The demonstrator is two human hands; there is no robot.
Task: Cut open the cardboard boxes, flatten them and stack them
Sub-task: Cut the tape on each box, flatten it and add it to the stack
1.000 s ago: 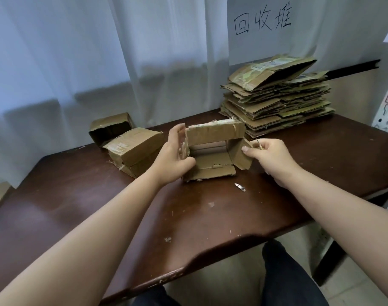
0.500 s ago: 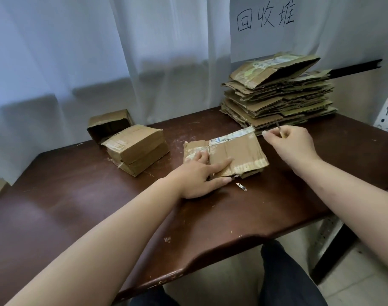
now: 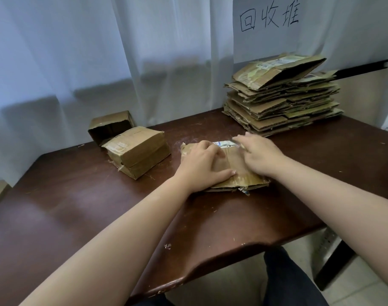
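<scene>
A flattened cardboard box (image 3: 244, 180) lies on the dark wooden table (image 3: 100, 206), a little right of centre. My left hand (image 3: 202, 164) presses flat on its left half, fingers straight. On the right half rests my right hand (image 3: 261, 155), blurred, with a thin blade-like tool (image 3: 237, 143) pinched in its fingers. A tall stack of flattened boxes (image 3: 283, 102) stands at the back right of the table. Two unflattened boxes sit at the back left: a taped one (image 3: 137, 151) and, behind it, an open one (image 3: 109, 127) on its side.
White curtains hang behind the table, with a paper sign (image 3: 268, 18) above the stack. A small scrap (image 3: 244, 192) pokes out from under the flat box's near edge. The table's front edge curves in at my legs (image 3: 288, 281).
The box stood open between both hands a second ago. It was then laid flat, and my right hand has come down from beside it onto its right half.
</scene>
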